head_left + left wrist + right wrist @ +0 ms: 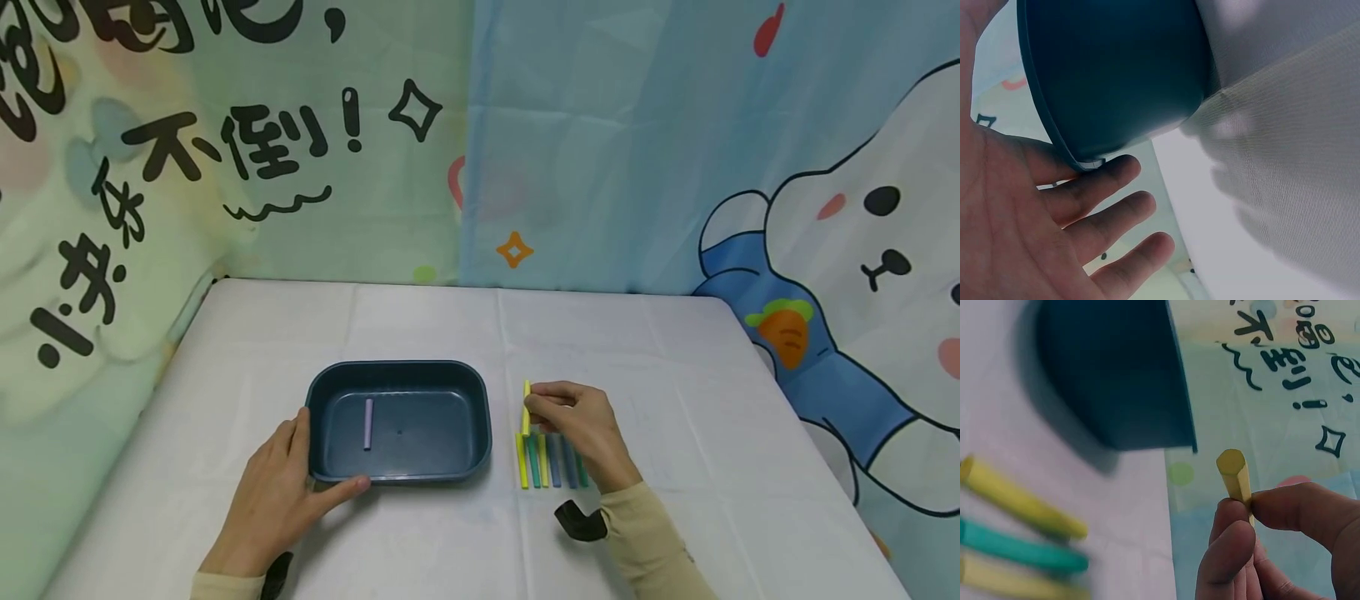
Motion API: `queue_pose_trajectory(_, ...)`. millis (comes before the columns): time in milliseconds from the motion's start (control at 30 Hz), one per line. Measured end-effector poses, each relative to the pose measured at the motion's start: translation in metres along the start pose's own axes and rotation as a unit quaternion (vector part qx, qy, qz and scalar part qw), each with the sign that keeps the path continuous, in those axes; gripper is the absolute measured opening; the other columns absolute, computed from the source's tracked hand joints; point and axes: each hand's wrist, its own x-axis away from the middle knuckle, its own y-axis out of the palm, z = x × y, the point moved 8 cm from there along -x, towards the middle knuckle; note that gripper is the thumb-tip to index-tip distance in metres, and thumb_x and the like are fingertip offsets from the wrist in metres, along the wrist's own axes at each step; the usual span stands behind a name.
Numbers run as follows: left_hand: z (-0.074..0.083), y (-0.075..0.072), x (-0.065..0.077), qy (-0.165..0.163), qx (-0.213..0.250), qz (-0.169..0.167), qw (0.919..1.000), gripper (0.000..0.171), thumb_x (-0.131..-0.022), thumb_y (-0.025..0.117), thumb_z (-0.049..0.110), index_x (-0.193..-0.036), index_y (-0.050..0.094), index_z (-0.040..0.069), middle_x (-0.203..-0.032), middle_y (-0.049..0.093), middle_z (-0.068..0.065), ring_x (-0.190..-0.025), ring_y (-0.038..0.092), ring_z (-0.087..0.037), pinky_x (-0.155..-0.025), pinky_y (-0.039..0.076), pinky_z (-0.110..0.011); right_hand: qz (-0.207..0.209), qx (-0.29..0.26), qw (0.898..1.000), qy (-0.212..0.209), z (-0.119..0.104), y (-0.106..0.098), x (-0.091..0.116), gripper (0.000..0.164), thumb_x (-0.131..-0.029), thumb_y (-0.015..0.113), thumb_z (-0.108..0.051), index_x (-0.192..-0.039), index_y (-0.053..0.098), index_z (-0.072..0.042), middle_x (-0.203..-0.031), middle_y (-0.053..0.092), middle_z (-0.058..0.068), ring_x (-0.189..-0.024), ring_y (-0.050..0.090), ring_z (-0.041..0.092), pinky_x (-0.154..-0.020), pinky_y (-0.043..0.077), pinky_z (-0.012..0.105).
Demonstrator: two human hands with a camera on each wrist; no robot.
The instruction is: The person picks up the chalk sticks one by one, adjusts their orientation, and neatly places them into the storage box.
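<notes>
Plainly, yellow stick [1235,477] pinched, jutting from right grip [583,423], left grip [274,493] spread against tray [431,429].

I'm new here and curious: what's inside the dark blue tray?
One pale purple stick lies in the tray. The spot right beneath it is covered and can't be seen.

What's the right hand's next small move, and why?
I'd probably carry the yellow stick left until it's over the tray. The right hand pinches it by the row of sticks, the tray lies just left with one purple stick inside and bare floor beside it, and the left hand touches the tray's left end.
</notes>
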Motion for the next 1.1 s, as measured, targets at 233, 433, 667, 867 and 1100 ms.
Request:
queue_pose_trajectory(233,0.0,0.002,0.0,0.001,0.0,0.0,1.0,0.121,-0.077,0.073,0.073,-0.147,0.036,-0.017,-0.131,0.054,-0.033,-0.112,0.058,-0.042,-0.095,0.049,-0.055,-0.018,-0.013,1.0,-0.016,-0.009,0.024,-0.002,0.031,-0.09,0.076,-0.017,-0.115,0.073,0.0,-0.1,0.074,0.012,-0.082,0.071,0.022,-0.077,0.06,0.037)
queue_pose_trajectory(433,0.001,0.002,0.001,-0.001,0.002,-0.003,1.0,0.12,-0.078,0.072,0.073,-0.148,0.035,-0.017,-0.132,0.053,-0.033,-0.114,0.058,-0.043,-0.096,0.048,-0.056,-0.029,-0.039,0.999,-0.023,-0.016,0.044,-0.001,0.026,-0.089,0.076,-0.013,-0.112,0.074,0.0,-0.098,0.074,0.012,-0.084,0.072,0.029,-0.079,0.059,0.044)
queue_pose_trajectory(667,0.0,0.002,0.002,0.002,0.001,0.002,1.0,0.12,-0.078,0.073,0.072,-0.148,0.035,-0.017,-0.131,0.054,-0.032,-0.113,0.058,-0.042,-0.094,0.049,-0.056,-0.052,-0.054,0.996,-0.038,-0.028,0.072,0.0,0.024,-0.09,0.076,-0.013,-0.111,0.074,-0.002,-0.097,0.074,0.011,-0.081,0.07,0.023,-0.073,0.059,0.035)
queue_pose_trajectory(867,-0.002,0.003,0.001,-0.007,0.001,-0.006,1.0,0.121,-0.077,0.072,0.074,-0.149,0.034,-0.016,-0.133,0.053,-0.032,-0.114,0.058,-0.043,-0.096,0.048,-0.056,-0.065,-0.049,0.996,-0.042,-0.035,0.096,0.0,0.023,-0.09,0.076,-0.015,-0.11,0.075,-0.003,-0.093,0.074,0.01,-0.085,0.07,0.033,-0.077,0.059,0.043)
queue_pose_trajectory(1100,-0.002,0.002,0.001,-0.009,-0.004,-0.01,0.9999,0.122,-0.077,0.07,0.075,-0.149,0.033,-0.016,-0.134,0.052,-0.033,-0.115,0.057,-0.044,-0.097,0.048,-0.058,-0.08,-0.045,0.995,-0.048,-0.042,0.119,-0.004,0.024,-0.089,0.076,-0.015,-0.108,0.075,-0.002,-0.091,0.074,0.01,-0.085,0.069,0.037,-0.078,0.058,0.048)
